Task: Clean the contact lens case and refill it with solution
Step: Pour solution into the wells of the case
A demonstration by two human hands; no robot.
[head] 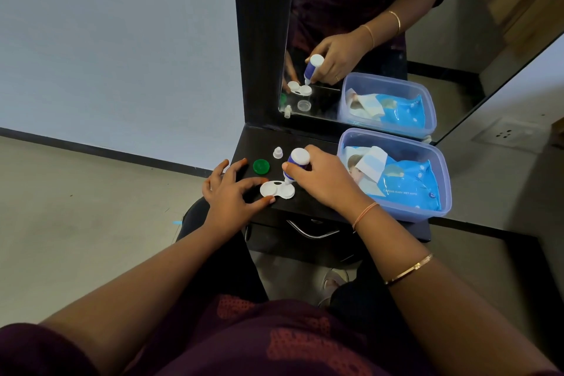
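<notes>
A white contact lens case (276,189) lies open on the dark dresser top (308,204) near its front edge. My right hand (323,180) grips a small purple and white solution bottle (295,163), tipped nozzle-down over the case's right well. My left hand (232,189) rests at the case's left side, with thumb and forefinger touching its left well. A green lid (261,167) lies behind the case. The bottle's small white cap (277,152) stands further back.
A clear plastic tub (439,180) holding a blue pack of wet wipes (406,183) takes up the right of the dresser. A mirror (457,40) stands upright at the back. A metal drawer handle (308,232) sits below the front edge.
</notes>
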